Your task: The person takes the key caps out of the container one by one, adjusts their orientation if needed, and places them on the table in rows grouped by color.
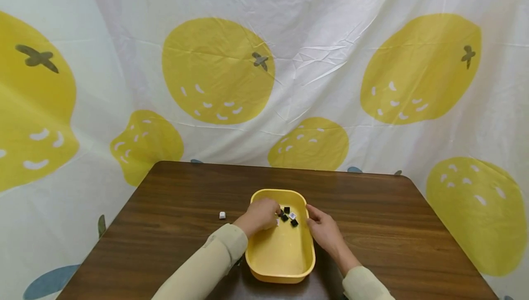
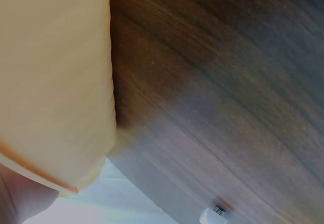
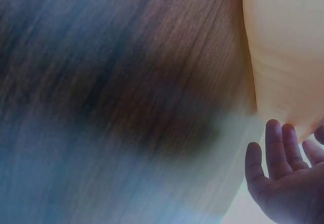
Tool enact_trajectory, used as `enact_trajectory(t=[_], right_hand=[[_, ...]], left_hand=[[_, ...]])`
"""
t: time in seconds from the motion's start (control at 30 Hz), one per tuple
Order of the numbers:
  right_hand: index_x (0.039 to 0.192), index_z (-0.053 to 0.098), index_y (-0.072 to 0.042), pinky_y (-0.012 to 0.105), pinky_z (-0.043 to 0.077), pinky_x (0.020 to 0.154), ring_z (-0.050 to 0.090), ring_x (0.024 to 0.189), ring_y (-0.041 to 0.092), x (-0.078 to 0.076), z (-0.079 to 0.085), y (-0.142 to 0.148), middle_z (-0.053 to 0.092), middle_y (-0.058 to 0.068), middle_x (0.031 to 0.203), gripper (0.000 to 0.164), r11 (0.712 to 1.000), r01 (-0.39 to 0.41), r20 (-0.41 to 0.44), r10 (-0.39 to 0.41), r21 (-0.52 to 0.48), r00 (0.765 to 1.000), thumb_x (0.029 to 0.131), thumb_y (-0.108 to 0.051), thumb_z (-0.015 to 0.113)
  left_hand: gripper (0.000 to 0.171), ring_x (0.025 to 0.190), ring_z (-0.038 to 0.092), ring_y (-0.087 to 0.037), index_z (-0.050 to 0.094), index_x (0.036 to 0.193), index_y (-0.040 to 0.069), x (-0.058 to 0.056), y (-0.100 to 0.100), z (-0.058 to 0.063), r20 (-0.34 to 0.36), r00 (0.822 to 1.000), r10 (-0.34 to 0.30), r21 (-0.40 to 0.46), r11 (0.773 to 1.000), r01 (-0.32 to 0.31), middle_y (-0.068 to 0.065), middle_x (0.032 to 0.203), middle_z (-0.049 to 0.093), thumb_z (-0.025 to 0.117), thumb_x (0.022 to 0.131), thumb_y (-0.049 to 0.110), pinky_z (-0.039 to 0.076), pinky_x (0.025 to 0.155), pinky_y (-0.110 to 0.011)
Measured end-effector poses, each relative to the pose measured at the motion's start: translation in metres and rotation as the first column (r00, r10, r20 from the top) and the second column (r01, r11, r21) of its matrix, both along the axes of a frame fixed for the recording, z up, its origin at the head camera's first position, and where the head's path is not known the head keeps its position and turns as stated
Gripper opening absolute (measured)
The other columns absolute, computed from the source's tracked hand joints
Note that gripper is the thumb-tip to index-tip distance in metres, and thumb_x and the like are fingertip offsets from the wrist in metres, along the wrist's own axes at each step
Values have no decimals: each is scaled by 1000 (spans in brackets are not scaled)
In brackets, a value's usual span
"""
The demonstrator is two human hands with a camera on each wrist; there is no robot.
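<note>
A yellow tub [image 1: 281,256] stands on the table, with small black keycaps [image 1: 294,223] and white keycaps [image 1: 292,216] lying toward its far end. My left hand [image 1: 262,212] reaches over the tub's left side, fingers bent down and their tips right at the dark keycaps; I cannot tell whether it pinches one. On the opposite side my right hand [image 1: 326,231] rests against the tub's right rim. Its fingers [image 3: 276,148], spread and lightly bent, touch the outer wall in the right wrist view. The left wrist view shows little of the left hand, behind the rim.
One white keycap [image 1: 222,215] sits on the brown wooden table [image 1: 186,199], left of the tub. Behind the table's far edge hangs a white cloth [image 1: 314,61] printed with yellow lemons.
</note>
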State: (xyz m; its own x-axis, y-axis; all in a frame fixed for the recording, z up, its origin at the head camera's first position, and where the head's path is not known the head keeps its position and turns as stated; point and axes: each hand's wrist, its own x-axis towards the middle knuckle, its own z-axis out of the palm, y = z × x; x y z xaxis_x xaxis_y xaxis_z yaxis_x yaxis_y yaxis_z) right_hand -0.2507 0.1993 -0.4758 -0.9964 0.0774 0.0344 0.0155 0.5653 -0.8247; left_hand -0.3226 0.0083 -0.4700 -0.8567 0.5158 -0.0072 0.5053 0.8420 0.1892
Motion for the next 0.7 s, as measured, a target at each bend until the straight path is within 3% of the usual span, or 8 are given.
enact_trajectory(t=[0.17,0.37,0.53,0.7], right_hand=[[143,52,-4,45,50,87,62,102,26,0,1,0,65,20,120,46,1000,-1,3,1,7,1000,98,-10,55],[144,52,-4,45,50,88,61,106,28,1,2,0,63,21,123,46,1000,-3,8,3,0,1000,99,-10,55],[143,52,-4,45,50,87,62,104,27,1,2,-1,64,20,122,45,1000,-1,4,1,2,1000,98,-10,55],[144,52,-5,43,50,86,62,103,26,1,2,-1,64,19,121,45,1000,5,7,-5,1,1000,99,-10,55]], left_hand=[[40,50,33,-11,42,52,17,0,1,-2,-13,1000,-25,-39,999,24,6,50,30,73,78,10,27,46,-25],[45,48,21,-10,32,51,19,2,1,-1,-30,998,-48,-50,998,46,7,49,17,67,76,7,17,44,-23],[35,51,30,-9,44,53,19,0,0,-1,-3,998,-58,5,998,58,8,51,32,66,77,6,24,46,-23],[10,61,46,-10,63,75,13,-4,-2,1,23,996,-83,146,986,79,3,70,58,66,79,5,39,57,-23]])
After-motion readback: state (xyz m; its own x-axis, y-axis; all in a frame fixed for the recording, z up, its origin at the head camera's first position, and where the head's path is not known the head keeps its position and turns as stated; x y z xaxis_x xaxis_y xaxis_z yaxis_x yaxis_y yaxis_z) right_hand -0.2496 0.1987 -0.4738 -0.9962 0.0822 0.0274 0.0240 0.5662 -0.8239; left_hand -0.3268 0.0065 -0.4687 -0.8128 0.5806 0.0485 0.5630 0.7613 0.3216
